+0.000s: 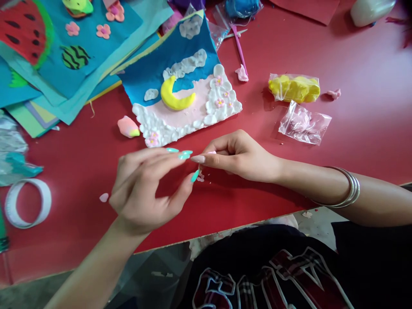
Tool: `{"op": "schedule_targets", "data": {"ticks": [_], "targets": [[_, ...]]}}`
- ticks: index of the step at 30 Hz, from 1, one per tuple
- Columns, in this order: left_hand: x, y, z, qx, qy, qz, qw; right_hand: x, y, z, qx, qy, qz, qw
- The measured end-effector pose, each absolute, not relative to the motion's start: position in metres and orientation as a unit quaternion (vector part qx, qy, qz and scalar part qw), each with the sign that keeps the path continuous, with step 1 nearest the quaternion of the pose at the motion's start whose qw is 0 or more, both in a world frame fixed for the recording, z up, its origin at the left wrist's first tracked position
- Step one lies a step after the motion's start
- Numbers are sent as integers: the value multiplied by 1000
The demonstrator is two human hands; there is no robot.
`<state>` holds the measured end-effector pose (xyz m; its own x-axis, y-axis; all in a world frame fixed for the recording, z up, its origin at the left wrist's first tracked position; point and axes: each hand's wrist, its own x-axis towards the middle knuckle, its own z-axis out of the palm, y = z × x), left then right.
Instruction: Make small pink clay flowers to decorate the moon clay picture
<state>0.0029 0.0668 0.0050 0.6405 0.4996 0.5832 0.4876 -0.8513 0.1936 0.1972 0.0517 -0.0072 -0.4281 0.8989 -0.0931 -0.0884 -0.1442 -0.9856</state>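
My right hand (238, 156) is closed in a pinch, with a bit of pink modelling clay (211, 152) showing at its fingers. My left hand (148, 184) hovers beside it, fingers apart, the thumb tip close to the right fingertips. Whether that thumb touches anything there, I cannot tell. Below the fingertips, a small pale pink clay flower (201, 177) and crumbs lie on the red table. Just beyond my hands is a clay picture (193, 96) with a yellow moon (177, 95), white clouds and tiny pink flowers on a blue and pink ground.
Bags of yellow clay (294, 88) and pink clay (305, 123) lie to the right. A purple tool (238, 49) rests behind the picture. Left are a peach clay lump (128, 127), a roll of white tape (28, 203) and stacked decorated sheets (106, 64). The table edge (222, 231) runs before me.
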Motion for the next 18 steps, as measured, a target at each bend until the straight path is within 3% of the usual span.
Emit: {"op": "schedule_targets", "data": {"ticks": [4,18], "targets": [[20,78,12,916,275,289,30,199,54,-6,-377,-554,638,379],[20,78,-3,878,298,362,95,200,56,-3,-371,-578,617,383]]}}
